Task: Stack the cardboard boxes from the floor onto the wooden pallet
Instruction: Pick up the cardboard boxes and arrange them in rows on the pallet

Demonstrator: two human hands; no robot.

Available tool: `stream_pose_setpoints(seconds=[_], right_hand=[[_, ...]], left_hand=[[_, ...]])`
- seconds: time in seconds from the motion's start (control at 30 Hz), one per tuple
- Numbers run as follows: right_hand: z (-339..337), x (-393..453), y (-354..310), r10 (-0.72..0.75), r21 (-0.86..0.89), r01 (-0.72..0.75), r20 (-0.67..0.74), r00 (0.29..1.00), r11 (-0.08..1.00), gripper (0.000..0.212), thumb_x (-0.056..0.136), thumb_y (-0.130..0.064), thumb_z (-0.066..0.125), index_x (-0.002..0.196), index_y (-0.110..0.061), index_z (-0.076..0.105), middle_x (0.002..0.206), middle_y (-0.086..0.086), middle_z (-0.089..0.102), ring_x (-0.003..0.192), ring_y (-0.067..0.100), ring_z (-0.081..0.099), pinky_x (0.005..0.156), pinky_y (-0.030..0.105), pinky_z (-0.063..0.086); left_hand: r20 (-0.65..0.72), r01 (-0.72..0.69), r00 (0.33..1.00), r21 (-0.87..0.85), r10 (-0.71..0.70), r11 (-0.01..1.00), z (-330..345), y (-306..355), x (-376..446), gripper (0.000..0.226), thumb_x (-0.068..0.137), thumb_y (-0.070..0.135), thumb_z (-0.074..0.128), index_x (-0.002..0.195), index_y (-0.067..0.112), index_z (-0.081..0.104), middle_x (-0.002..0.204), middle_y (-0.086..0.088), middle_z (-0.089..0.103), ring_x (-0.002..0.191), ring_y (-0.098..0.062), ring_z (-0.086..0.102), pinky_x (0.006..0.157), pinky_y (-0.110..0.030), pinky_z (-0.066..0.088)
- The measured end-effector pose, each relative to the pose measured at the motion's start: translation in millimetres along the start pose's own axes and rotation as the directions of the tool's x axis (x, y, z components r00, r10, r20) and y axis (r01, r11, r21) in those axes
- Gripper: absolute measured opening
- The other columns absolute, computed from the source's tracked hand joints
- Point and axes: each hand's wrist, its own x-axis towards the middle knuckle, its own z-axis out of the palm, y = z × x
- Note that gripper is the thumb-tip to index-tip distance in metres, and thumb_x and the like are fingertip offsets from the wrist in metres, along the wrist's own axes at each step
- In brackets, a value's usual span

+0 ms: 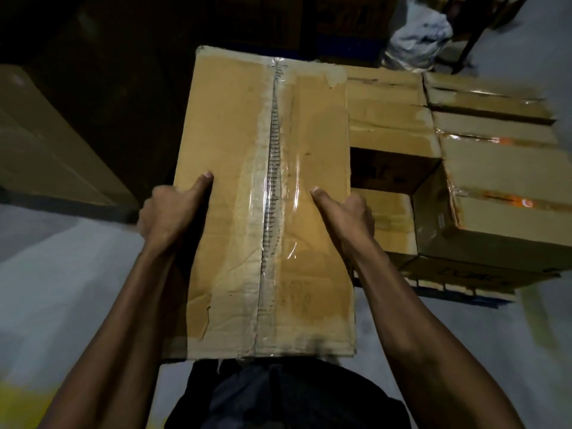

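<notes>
- Taped cardboard box (266, 205) held up off floor (62, 289), long axis pointing away from body, w/ clear tape along centre seam.
- Left hand (168, 212) clamped on box's left edge; thumb flat on top, other fingers wrapped under, hidden.
- Right hand (346, 218) clamped on box's right edge, thumb on top, rest hidden.
- Stacked boxes (483, 168) just right of held box, lower, w/ gap in top layer.
- Pallet (458, 294) edge under that stack.
</notes>
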Motion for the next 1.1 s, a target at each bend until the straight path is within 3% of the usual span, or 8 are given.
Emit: stream_pose_setpoints(seconds=[0.13, 0.27, 0.4, 0.47, 0.67, 0.8, 0.93, 1.1], right_hand=[[22.5, 17.9, -11.7, 0.071, 0.011, -0.07, -0.118, 0.991, 0.997, 0.067, 0.076, -0.075, 0.063, 0.115, -0.02, 0.057, 0.109, 0.003, 0.064, 0.098, 0.028, 0.061, 0.088, 0.046, 0.054], [49.3, 21.7, -28.4, 0.183, 0.087, -0.166, -0.239, 0.954, 0.982, 0.074, 0.071, -0.076, 0.064, 0.12, -0.02, 0.06, 0.11, 0.004, 0.066, 0.1, 0.03, 0.062, 0.09, 0.046, 0.054], [70.8, 12.1, -47.6, 0.308, 0.205, -0.251, -0.331, 0.892, 0.946, 0.093, 0.053, -0.086, 0.059, 0.12, -0.021, 0.06, 0.112, 0.004, 0.067, 0.102, 0.032, 0.063, 0.093, 0.05, 0.053], [77.6, 6.6, -52.8, 0.365, 0.237, -0.291, -0.382, 0.849, 0.927, 0.094, 0.052, -0.088, 0.057, 0.119, -0.022, 0.06, 0.112, 0.005, 0.067, 0.101, 0.032, 0.063, 0.093, 0.05, 0.053], [81.2, -4.3, -51.2, 0.494, 0.319, -0.38, -0.49, 0.718, 0.869, 0.094, 0.056, -0.089, 0.053, 0.12, -0.022, 0.059, 0.111, 0.004, 0.067, 0.102, 0.031, 0.063, 0.095, 0.051, 0.051], [71.1, 3.9, -36.5, 0.543, 0.36, -0.406, -0.537, 0.646, 0.84, 0.074, 0.072, -0.079, 0.062, 0.119, -0.022, 0.059, 0.111, 0.004, 0.067, 0.1, 0.03, 0.063, 0.094, 0.05, 0.051], [57.3, 27.2, -20.3, 0.599, 0.415, -0.432, -0.565, 0.567, 0.801, 0.07, 0.076, -0.076, 0.062, 0.12, -0.021, 0.06, 0.112, 0.003, 0.067, 0.101, 0.031, 0.063, 0.093, 0.048, 0.052], [39.3, 67.1, -2.6, 0.655, 0.473, -0.453, -0.563, 0.504, 0.756, 0.067, 0.079, -0.072, 0.065, 0.121, -0.021, 0.058, 0.109, 0.001, 0.064, 0.103, 0.031, 0.062, 0.095, 0.048, 0.051]], left_hand=[[0.06, -0.067, 0.996, 0.028, 0.065, 0.997, 10.3, 15.6, 58.8, 0.094, 0.069, 0.094, 0.04, 0.104, 0.01, 0.064, 0.105, -0.015, 0.067, 0.094, -0.038, 0.063, 0.088, -0.048, 0.053], [0.194, -0.206, 0.959, -0.016, 0.206, 0.978, 15.9, 38.4, 112.8, 0.066, 0.086, 0.074, 0.052, 0.08, 0.008, 0.055, 0.093, -0.011, 0.055, 0.082, -0.029, 0.053, 0.074, -0.035, 0.038], [0.318, -0.294, 0.904, -0.022, 0.286, 0.955, 24.2, 55.0, 163.0, 0.076, 0.083, 0.078, 0.053, 0.091, 0.004, 0.063, 0.091, -0.009, 0.058, 0.085, -0.033, 0.058, 0.07, -0.035, 0.041], [0.36, -0.343, 0.868, -0.065, 0.342, 0.937, 31.6, 64.1, 181.7, 0.078, 0.075, 0.084, 0.052, 0.085, 0.008, 0.067, 0.085, -0.011, 0.066, 0.077, -0.033, 0.061, 0.067, -0.037, 0.049], [0.464, -0.506, 0.761, -0.012, 0.453, 0.863, 60.6, 100.8, 193.3, 0.074, 0.077, 0.082, 0.048, 0.084, 0.011, 0.064, 0.081, -0.012, 0.065, 0.075, -0.034, 0.06, 0.064, -0.036, 0.042], [0.548, -0.596, 0.676, 0.015, 0.492, 0.803, 95.0, 126.7, 192.7, 0.075, 0.083, 0.077, 0.049, 0.097, 0.006, 0.065, 0.097, -0.017, 0.066, 0.081, -0.034, 0.056, 0.067, -0.034, 0.038], [0.593, -0.705, 0.579, 0.018, 0.56, 0.709, 138.5, 155.6, 193.9, 0.077, 0.081, 0.076, 0.048, 0.106, 0.006, 0.065, 0.106, -0.021, 0.068, 0.092, -0.04, 0.062, 0.074, -0.038, 0.048], [0.658, -0.773, 0.42, -0.101, 0.625, 0.626, 186.5, 193.7, 192.7, 0.063, 0.079, 0.068, 0.053, 0.126, 0.025, 0.051, 0.12, -0.006, 0.068, 0.107, -0.035, 0.062, 0.087, -0.04, 0.049]])
